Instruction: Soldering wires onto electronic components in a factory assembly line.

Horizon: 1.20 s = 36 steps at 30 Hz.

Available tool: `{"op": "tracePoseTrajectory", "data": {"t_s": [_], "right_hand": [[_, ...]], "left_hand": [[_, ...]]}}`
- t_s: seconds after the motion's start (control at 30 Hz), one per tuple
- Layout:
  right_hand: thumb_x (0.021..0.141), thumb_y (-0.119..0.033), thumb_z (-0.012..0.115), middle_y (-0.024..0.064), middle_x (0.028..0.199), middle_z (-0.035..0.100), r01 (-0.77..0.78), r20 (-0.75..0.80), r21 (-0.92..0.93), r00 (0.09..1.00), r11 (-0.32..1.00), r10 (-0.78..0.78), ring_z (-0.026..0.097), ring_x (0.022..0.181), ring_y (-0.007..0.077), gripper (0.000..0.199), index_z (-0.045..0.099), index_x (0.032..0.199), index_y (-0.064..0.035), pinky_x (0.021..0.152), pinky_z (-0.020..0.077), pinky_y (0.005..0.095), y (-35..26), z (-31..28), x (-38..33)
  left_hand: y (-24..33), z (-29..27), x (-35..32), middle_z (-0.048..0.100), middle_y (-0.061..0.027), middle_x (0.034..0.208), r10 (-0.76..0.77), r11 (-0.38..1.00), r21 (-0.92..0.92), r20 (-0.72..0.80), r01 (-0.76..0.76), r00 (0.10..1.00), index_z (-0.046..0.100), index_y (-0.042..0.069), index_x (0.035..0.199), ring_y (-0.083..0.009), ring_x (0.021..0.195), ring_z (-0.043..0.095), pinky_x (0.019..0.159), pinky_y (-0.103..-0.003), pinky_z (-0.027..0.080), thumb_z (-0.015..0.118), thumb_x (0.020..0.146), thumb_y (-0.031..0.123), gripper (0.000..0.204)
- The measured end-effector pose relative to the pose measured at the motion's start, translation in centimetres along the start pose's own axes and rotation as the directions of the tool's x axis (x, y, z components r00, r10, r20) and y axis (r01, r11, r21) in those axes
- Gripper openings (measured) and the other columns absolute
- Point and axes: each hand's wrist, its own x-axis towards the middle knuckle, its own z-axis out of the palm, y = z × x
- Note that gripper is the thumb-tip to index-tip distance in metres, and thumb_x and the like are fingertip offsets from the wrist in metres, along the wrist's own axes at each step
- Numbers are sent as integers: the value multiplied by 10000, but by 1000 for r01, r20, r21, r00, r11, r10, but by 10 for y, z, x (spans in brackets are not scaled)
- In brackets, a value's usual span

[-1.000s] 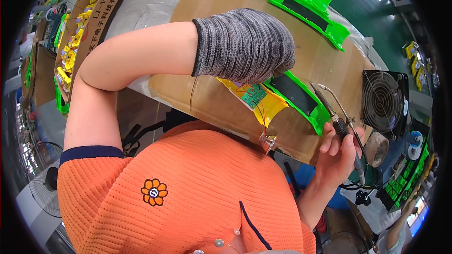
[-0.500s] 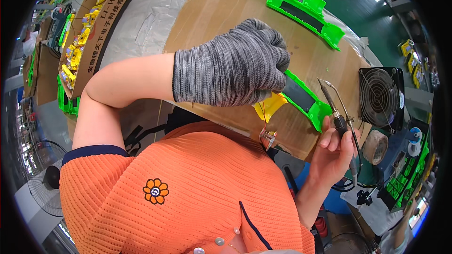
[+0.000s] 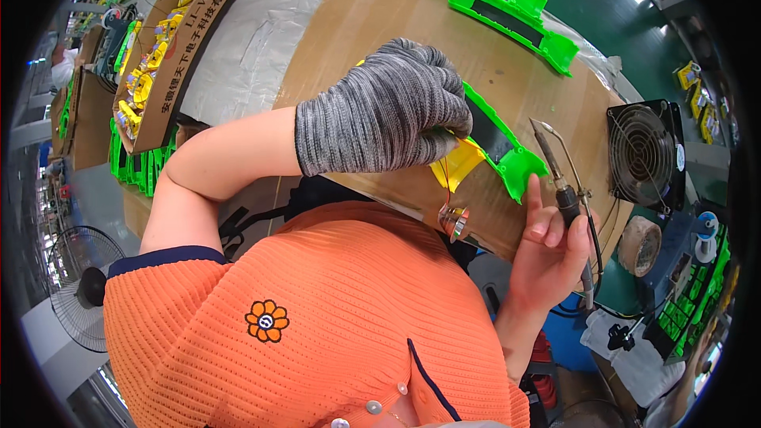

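My left hand (image 3: 388, 111), in a grey knitted glove, is curled closed over the work in front of me. What its fingers pinch is hidden. Under it a yellow plastic part (image 3: 458, 165) shows, with thin wires; a small shiny round lamp reflector (image 3: 454, 220) hangs below at the table edge. A bright green plastic frame (image 3: 507, 147) with a dark panel lies partly behind the glove. In my bare right hand (image 3: 555, 250) is a soldering iron (image 3: 567, 200) with a bent metal tube alongside, tip pointing up and left. The right index finger reaches the green frame's near end.
Two more green frames (image 3: 515, 24) lie at the cardboard-covered table's (image 3: 349, 24) far edge. A black fan (image 3: 640, 154) stands at right, near a round roll (image 3: 639, 244). At left is a cardboard box (image 3: 186, 55) of yellow parts; a floor fan (image 3: 83, 289) stands below.
The green frame has shifted a little left and away from me. My right index finger has straightened against its end, and the iron has moved slightly left. My left hand stays closed.
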Motion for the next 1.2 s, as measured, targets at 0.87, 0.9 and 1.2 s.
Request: {"op": "tracePoseTrajectory", "data": {"t_s": [0.87,0.9,1.2], "right_hand": [[872,-18,583,139,724,579,-28,80,-414,995,910,67,541,533,159,143,470,955,14,627,546,344,-29,-24,7],[871,0,576,133,715,574,-42,61,-420,995,907,74,538,527,161,131,470,944,19,594,535,330,-29,-22,7],[891,2,580,62,627,548,-12,88,-508,994,861,66,597,578,162,102,487,928,23,602,506,283,-28,-9,5]], "left_hand": [[23,17,40,638,-135,697,-204,948,298,300,112,932,711,84,827,-339,685,641,644,-430,531,644,803,221,154],[24,16,40,638,-135,697,-194,952,284,284,111,939,711,84,827,-339,685,641,644,-430,531,644,803,221,154],[31,14,46,652,-146,729,-281,922,351,325,161,903,725,82,865,-335,709,654,659,-424,541,648,794,208,164]]}}
